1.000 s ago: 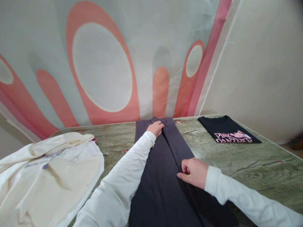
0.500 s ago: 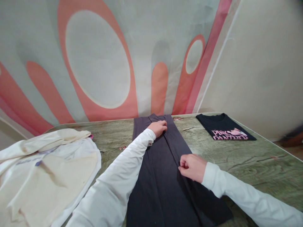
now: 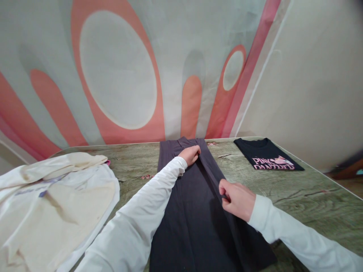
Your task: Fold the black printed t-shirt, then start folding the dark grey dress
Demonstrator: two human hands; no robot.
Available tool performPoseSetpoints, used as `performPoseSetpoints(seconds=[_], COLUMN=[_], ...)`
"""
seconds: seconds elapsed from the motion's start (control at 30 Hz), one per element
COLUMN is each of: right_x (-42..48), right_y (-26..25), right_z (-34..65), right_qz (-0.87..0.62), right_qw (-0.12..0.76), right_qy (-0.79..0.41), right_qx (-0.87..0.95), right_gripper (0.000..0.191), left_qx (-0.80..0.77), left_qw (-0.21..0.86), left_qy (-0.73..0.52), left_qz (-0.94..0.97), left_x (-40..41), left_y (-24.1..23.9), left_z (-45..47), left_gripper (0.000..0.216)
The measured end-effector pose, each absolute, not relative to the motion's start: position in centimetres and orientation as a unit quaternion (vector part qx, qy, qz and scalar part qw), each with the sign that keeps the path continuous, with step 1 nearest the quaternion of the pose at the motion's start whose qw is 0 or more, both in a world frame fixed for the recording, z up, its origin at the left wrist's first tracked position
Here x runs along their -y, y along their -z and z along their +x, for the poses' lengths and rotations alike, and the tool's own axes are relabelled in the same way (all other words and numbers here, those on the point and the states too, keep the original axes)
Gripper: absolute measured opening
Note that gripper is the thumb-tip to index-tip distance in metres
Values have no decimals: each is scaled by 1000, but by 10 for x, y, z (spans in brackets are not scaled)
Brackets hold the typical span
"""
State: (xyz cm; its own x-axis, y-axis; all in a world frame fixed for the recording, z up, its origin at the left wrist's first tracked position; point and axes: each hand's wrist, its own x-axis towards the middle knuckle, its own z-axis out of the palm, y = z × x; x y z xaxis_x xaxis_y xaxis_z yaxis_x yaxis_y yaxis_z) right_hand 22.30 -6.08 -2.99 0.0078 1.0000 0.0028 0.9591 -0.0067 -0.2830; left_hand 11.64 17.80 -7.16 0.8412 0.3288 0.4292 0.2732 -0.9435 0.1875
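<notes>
A dark grey garment [image 3: 190, 211] lies lengthwise down the middle of the wood-patterned table [image 3: 306, 192], its right side folded inward. My left hand [image 3: 190, 154] is stretched to its far end, fingers closed on the folded edge there. My right hand [image 3: 237, 199] pinches the same folded edge about halfway down and holds it slightly raised off the cloth. Both arms wear white long sleeves.
A heap of cream and white clothes [image 3: 53, 204] covers the table's left side. A folded black T-shirt with pink lettering [image 3: 269, 159] lies at the far right. A wall hanging with orange and pink ovals [image 3: 119, 71] rises right behind the table's far edge.
My right hand has gone from pressing the fold flat to pinching it and lifting it a little. My left hand has crept slightly right along the far end.
</notes>
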Motion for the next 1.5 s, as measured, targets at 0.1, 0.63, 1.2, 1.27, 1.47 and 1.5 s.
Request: performPoseSetpoints(seconds=[0.1, 0.63, 1.2, 1.27, 1.47, 1.5], right_x=[64, 83, 102, 104, 106, 107], right_y=[28, 35, 52, 55, 61, 60], right_z=[221, 185, 166, 165, 165, 165], right_qz=[-711, -678, -628, -616, -617, -621], right_qw=[94, 77, 79, 79, 70, 71], right_qy=[-91, -93, 45, 43, 30, 19], right_qx=[691, 725, 772, 783, 783, 781], right_gripper=[22, 41, 25, 23, 27, 29], left_qx=[-159, -120, -87, -92, -78, -79], left_qw=[81, 131, 111, 109, 55, 48], left_qy=[-249, -256, -182, -167, -124, -121], left_qz=[952, 950, 973, 976, 988, 988], left_x=[-178, -183, -172, -172, -178, -179], left_y=[72, 84, 86, 83, 66, 64], left_z=[117, 123, 118, 117, 110, 110], left_gripper=[21, 18, 48, 48, 36, 33])
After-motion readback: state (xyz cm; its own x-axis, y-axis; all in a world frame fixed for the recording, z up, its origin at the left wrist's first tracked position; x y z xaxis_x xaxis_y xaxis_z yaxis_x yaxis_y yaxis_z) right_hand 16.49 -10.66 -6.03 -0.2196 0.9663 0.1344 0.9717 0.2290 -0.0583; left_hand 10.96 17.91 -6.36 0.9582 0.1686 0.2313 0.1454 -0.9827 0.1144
